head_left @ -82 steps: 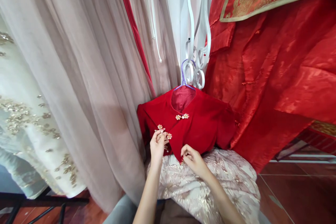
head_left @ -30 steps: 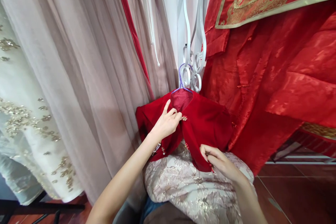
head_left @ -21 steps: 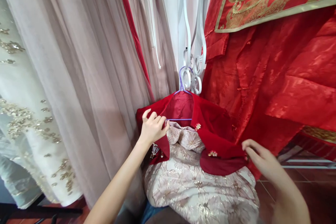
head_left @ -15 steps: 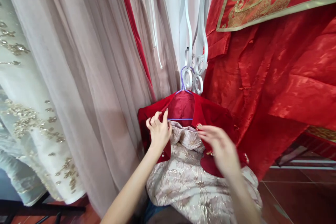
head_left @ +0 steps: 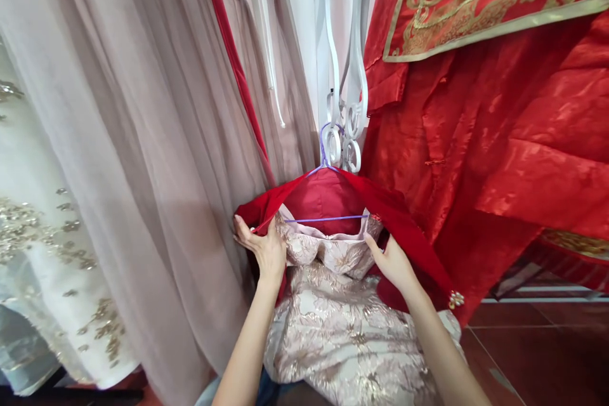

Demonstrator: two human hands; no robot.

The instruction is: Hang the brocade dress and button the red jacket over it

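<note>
A red velvet jacket (head_left: 413,222) hangs on a purple hanger (head_left: 324,158) over a pale floral dress (head_left: 352,304). The jacket's front is spread, showing its shiny red lining and the dress's neckline and straps. My left hand (head_left: 266,247) grips the jacket's left front edge beside the dress's left strap. With its thumb at the right strap, my right hand (head_left: 392,260) reaches under the jacket's right front; its other fingers are partly hidden by the cloth. A jewelled brooch (head_left: 455,299) sits on the jacket at right.
Grey-pink sheer fabric (head_left: 143,139) hangs at left, beside a white gown (head_left: 57,266) with gold appliqués. White scrolled metalwork (head_left: 352,127) rises behind the hanger. Red garments with gold embroidery (head_left: 499,0) hang at right above a dark red tiled floor (head_left: 547,355).
Both hands have moved onto the jacket's fronts, which are now spread wider. The dress's straps and more red lining show. The view has shifted slightly.
</note>
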